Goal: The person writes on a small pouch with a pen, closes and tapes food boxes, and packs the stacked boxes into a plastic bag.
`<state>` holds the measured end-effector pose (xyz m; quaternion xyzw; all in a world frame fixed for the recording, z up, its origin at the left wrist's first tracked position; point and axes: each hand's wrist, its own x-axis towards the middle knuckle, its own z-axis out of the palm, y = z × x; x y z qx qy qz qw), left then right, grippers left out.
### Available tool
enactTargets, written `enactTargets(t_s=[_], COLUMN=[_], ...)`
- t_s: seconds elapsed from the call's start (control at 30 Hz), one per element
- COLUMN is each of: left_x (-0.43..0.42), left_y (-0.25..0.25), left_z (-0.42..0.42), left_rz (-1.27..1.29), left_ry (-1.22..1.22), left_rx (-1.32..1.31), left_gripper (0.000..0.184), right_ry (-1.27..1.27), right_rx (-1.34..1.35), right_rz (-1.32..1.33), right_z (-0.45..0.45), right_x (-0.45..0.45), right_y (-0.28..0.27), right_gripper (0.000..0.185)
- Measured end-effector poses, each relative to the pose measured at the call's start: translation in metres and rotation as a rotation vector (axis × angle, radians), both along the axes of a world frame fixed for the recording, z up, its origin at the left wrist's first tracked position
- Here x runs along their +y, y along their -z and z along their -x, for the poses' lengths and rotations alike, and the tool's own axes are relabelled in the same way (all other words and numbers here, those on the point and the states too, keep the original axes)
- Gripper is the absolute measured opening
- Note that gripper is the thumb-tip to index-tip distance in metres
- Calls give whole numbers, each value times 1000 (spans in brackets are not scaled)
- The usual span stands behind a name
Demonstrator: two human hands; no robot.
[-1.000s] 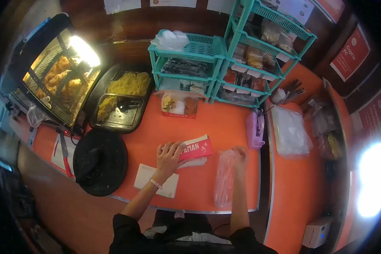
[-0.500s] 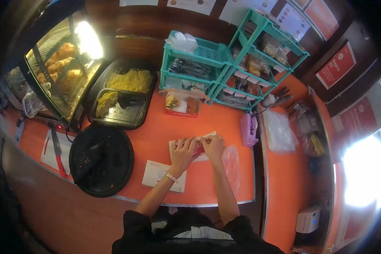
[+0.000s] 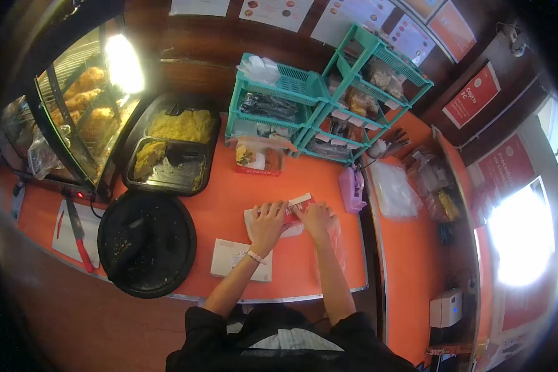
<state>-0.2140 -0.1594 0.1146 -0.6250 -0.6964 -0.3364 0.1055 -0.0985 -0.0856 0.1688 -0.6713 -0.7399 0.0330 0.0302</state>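
Observation:
A red and white cardboard food box [image 3: 299, 202], partly folded, lies on the orange counter under both hands. Across its left side my left hand [image 3: 267, 227] curls its fingers over the card. At the right part, my right hand [image 3: 316, 220] grips the box with bent fingers; its thumb is near the red panel. Both palms hide much of the box. Beside my left wrist lies a flat white carton [image 3: 229, 257] with printing. A thin clear pinkish plastic bag [image 3: 336, 248] lies under and beside my right forearm.
An open food-filled box [image 3: 258, 162] stands before green basket racks [image 3: 279, 108]. Leftward are a black two-part food tray [image 3: 167, 183], a round black lid [image 3: 146, 242], a red-handled knife [image 3: 80, 239] and a lit display case [image 3: 87, 118]. A purple tape dispenser [image 3: 352, 189] sits right.
My right hand has moved slightly right and turned, and more of the box's red and white far edge now shows. My left hand stays on the box. The view has shifted a little.

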Motion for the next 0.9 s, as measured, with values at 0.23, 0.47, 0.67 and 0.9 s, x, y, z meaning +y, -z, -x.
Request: enactTargets(t_s=[0.23, 0.47, 0.67, 0.9], left_x=[-9, -37, -33, -43], left_y=[-8, 8, 9, 43], left_z=[-4, -21, -5, 13], left_rz=[29, -29, -54, 24], left_ry=[54, 200, 237, 412], left_rx=[-55, 122, 249, 299], left_gripper=[59, 39, 37, 29], right_ry=[-124, 265, 177, -356], right_rx=[840, 1445, 1446, 1322], right_rz=[-37, 907, 657, 269], right_z=[-64, -75, -63, -61], right_x=[17, 16, 30, 23], right_y=[50, 26, 53, 109], right_gripper=[62, 45, 36, 60])
